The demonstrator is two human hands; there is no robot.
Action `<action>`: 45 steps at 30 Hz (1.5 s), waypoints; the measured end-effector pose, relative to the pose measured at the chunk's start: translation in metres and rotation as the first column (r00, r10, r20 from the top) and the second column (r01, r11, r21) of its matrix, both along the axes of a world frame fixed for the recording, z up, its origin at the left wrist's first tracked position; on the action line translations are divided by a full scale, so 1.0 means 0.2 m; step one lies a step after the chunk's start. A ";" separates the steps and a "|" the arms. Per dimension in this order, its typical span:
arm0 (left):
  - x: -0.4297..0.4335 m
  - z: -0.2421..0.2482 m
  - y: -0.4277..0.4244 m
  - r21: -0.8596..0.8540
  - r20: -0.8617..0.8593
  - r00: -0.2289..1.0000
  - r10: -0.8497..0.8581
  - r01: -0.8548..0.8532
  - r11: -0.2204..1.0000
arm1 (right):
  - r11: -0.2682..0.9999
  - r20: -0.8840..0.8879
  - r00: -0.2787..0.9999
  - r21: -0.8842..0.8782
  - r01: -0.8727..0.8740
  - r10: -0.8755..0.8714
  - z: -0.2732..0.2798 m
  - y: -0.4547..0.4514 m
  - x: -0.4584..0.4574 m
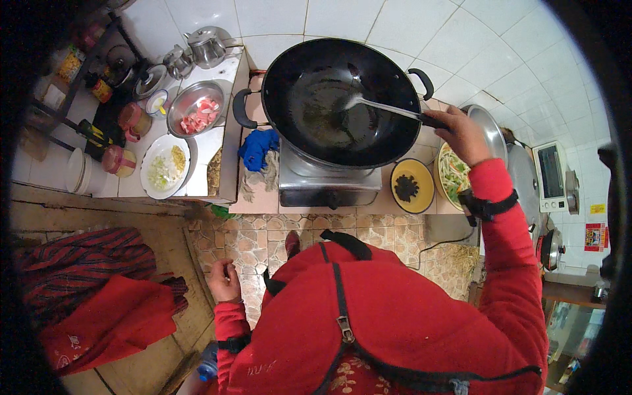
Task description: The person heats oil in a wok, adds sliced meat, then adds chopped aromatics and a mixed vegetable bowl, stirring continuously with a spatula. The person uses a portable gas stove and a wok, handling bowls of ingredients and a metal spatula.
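My right hand [461,132] grips the dark handle of a metal spatula [390,106]. Its blade rests inside a large black wok [316,79], where a shiny film like oil coats the bottom. The wok sits on a stainless steel gas stove [328,190]. My left hand [224,281] hangs low at my side over the floor, fingers loosely curled, and it appears to hold nothing. Just right of the stove stands a yellow bowl [425,190] with small dark pieces [407,187] in it. Under my right forearm, partly hidden, is a bowl of shredded vegetables [454,170].
On the left counter are a steel bowl [175,111] of sliced raw meat [200,116], a white plate [148,184] of chopped seasonings, lidded jars [118,161] and metal pots [206,47]. A blue cloth [257,149] lies close beside the stove. Red fabric [118,316] covers something at lower left.
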State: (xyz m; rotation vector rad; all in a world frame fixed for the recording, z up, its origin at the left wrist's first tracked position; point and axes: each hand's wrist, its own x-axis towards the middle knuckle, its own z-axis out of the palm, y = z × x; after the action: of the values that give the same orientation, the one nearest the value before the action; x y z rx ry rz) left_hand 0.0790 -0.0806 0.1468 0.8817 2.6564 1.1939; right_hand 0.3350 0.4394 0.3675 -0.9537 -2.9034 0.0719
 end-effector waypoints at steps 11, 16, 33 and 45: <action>-0.06 -0.04 -0.07 0.022 0.155 0.987 0.046 -0.050 0.998 | 0.987 -0.315 0.948 -0.132 -0.093 0.047 -0.15 -0.07 -0.30; -0.14 -0.05 -0.07 -0.010 0.105 0.994 0.018 -0.017 1.000 | 0.981 -0.159 0.979 -0.129 -0.146 0.125 0.10 -0.13 -0.07; -0.30 -0.15 0.07 0.081 0.081 0.989 -0.121 0.114 0.990 | 0.980 -0.072 0.987 0.146 -0.133 0.144 0.07 -0.37 -0.35; -0.40 -0.24 0.04 0.159 0.252 0.955 -0.159 0.121 0.980 | 0.889 0.253 0.964 0.418 -0.188 0.085 0.26 -0.50 -0.73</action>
State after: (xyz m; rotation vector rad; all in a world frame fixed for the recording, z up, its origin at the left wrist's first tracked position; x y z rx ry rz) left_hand -0.0003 -0.0732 0.0979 0.8485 2.2843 1.3723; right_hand 0.1889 0.3394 0.4199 -0.7128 -2.9769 -0.7011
